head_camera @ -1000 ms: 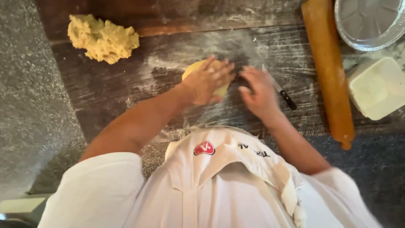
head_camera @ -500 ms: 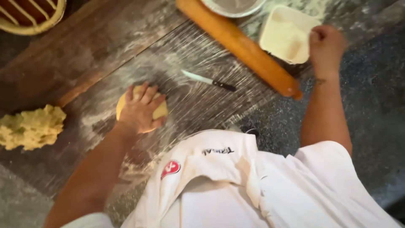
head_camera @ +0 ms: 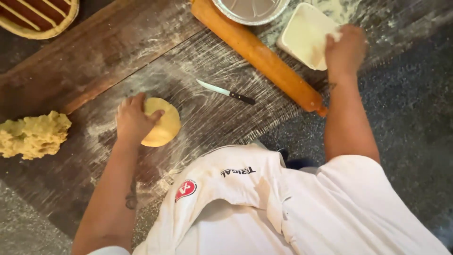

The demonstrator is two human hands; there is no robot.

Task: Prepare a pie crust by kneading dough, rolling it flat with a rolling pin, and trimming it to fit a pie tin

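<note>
The largest surface is the worktop [head_camera: 94, 52], a dark wooden board dusted with flour, bordered by speckled grey stone at the right and lower left. A person in a white jacket [head_camera: 283, 208] leans over it from the lower edge.

A long wooden rolling pin [head_camera: 259, 56] lies diagonally across the upper middle, its lower end near the board's edge. Above it sits a round foil pan [head_camera: 250, 9], cut off by the top edge. To the right stands a pale rectangular tub of flour [head_camera: 302, 35], touching the rolling pin's side. A latticed tart [head_camera: 33, 19] shows in the upper left corner. A rough lump of yellow dough [head_camera: 33, 134] rests at the left edge.

The flattened round of dough [head_camera: 165, 125] lies left of centre on the floured board. The left hand [head_camera: 132, 120] rests on its left part, fingers spread and pressing flat, its grip open. The right hand [head_camera: 344, 49] reaches over the tub's right rim, fingers curled; what it grips cannot be told.

A small dark-handled knife [head_camera: 226, 92] lies between the round and the rolling pin, touching neither.
</note>
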